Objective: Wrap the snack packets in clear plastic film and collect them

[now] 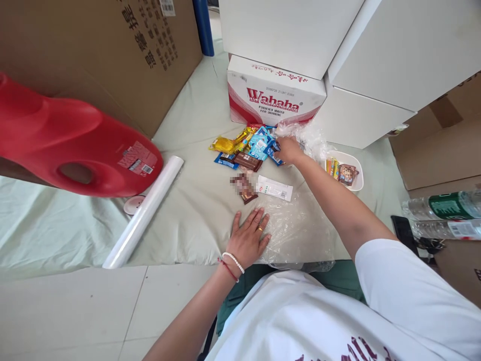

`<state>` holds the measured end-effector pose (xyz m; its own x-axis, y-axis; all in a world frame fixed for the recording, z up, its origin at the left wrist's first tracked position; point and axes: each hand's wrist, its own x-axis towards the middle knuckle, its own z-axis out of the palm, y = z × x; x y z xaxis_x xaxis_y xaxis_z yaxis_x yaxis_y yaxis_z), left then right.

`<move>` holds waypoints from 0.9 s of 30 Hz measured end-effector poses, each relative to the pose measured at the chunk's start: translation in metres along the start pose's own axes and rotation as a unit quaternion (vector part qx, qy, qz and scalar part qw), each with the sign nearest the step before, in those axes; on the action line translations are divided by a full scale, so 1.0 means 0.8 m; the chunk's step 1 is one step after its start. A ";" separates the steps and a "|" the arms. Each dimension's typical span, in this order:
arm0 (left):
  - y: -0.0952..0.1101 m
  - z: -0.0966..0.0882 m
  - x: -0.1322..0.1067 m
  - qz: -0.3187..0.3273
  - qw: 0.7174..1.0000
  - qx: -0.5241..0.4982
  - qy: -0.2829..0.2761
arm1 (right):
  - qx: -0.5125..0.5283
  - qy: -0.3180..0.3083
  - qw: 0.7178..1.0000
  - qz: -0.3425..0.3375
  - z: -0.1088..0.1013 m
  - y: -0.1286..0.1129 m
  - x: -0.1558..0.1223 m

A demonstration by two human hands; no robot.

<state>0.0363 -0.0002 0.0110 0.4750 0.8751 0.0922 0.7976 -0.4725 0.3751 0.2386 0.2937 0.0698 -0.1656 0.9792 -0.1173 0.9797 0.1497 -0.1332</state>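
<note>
My left hand (248,238) lies flat on the pale green cloth, fingers spread, beside a sheet of clear plastic film (300,225). Farther off, my right hand (288,149) is closed on a dark blue snack packet (273,152) at the right side of a heap of wrapped snacks. Light blue packets (259,143), a yellow packet (224,145) and a brown packet (248,161) make up part of that heap. Between my hands lie a dark brown packet (246,190), partly blurred, and a narrow white packet (275,188). Crumpled clear plastic (311,140) partly surrounds my right hand.
A white dish (357,183) with small packets stands at the right. Behind the heap is a Wahaha water carton (276,95) against white drawers (274,30). A roll of clear film (145,215) and a red jug (86,145) occupy the left; bottles (447,205) lie far right.
</note>
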 end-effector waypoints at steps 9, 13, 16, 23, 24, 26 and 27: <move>0.000 0.000 0.001 0.003 1.000 0.018 0.000 | 0.245 0.140 0.959 -0.040 -0.009 0.034 -0.204; 0.001 0.002 0.002 0.006 1.000 0.029 -0.009 | 0.171 0.122 0.967 -0.144 0.037 0.019 -0.311; 0.002 0.004 0.003 0.007 0.999 0.039 -0.014 | 0.117 0.053 0.970 -0.207 0.063 0.013 -0.352; 0.004 0.008 0.003 0.003 0.998 0.058 -0.015 | 0.203 0.051 0.960 -0.184 0.054 0.036 -0.353; 0.004 0.008 0.003 0.001 0.998 0.060 -0.015 | 0.186 0.028 0.967 -0.172 0.051 0.038 -0.351; 0.004 0.009 0.004 -0.002 0.998 0.062 -0.013 | 0.148 -0.025 0.975 -0.166 0.048 0.041 -0.349; 0.004 0.009 0.004 -0.004 0.998 0.063 -0.012 | 0.132 -0.044 0.976 -0.167 0.047 0.043 -0.350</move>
<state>0.0429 0.0004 0.0056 0.4767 0.8766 0.0664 0.8407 -0.4767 0.2569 0.3144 0.0192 0.0611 -0.4902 0.8651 -0.1060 0.8084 0.4059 -0.4262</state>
